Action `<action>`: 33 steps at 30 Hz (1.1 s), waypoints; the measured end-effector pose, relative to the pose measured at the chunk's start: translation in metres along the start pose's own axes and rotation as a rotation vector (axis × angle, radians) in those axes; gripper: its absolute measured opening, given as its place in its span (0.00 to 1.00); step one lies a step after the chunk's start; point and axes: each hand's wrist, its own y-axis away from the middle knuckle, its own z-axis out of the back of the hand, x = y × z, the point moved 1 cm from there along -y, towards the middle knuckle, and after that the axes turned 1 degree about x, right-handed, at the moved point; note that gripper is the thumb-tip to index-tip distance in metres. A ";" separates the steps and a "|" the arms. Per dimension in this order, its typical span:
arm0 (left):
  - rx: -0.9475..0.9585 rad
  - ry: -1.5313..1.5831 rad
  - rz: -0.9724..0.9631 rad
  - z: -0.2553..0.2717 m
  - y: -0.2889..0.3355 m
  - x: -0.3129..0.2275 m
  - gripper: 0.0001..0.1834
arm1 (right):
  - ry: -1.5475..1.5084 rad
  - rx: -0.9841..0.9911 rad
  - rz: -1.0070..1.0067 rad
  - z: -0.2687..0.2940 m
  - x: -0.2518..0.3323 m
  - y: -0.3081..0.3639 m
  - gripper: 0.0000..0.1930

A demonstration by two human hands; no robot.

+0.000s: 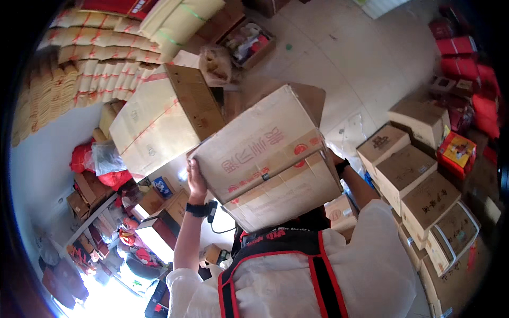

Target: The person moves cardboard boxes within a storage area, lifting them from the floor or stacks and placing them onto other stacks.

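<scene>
A large cardboard box (265, 143) with faded red print and a strip of tape is held up in front of my chest, tilted. My left hand (195, 180) presses on its left side, thumb up along the edge. On the opposite side, my right hand (335, 158) supports the box, with its fingers mostly hidden behind the cardboard. A brown flap (310, 100) sticks out beyond the far edge. Just left of the held box stands another big carton (154, 122), with a red line across its pale side.
Stacked cartons (405, 167) line the right side, with a red box (457, 153) on them. Bundled pale sheets (106, 74) tied with red string fill the far left. An open box of odds and ends (246, 42) sits on the tiled floor (344, 58). Cluttered shelving (90, 222) stands lower left.
</scene>
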 end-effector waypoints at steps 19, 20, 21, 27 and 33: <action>0.490 0.282 0.333 -0.003 -0.004 -0.015 0.28 | 0.010 -0.483 0.036 -0.095 -0.103 0.139 0.22; 0.546 0.272 0.323 -0.014 -0.004 -0.019 0.28 | -0.003 -0.582 0.084 -0.112 -0.121 0.160 0.22; 0.626 0.254 0.378 -0.023 -0.002 -0.025 0.29 | -0.011 -0.659 0.138 -0.134 -0.124 0.174 0.23; 1.089 0.031 0.418 -0.141 0.058 -0.053 0.32 | -0.200 -1.020 0.269 -0.224 -0.201 0.281 0.18; 1.515 -0.252 0.613 -0.308 0.168 -0.029 0.31 | -0.124 -1.507 0.139 -0.272 -0.279 0.370 0.16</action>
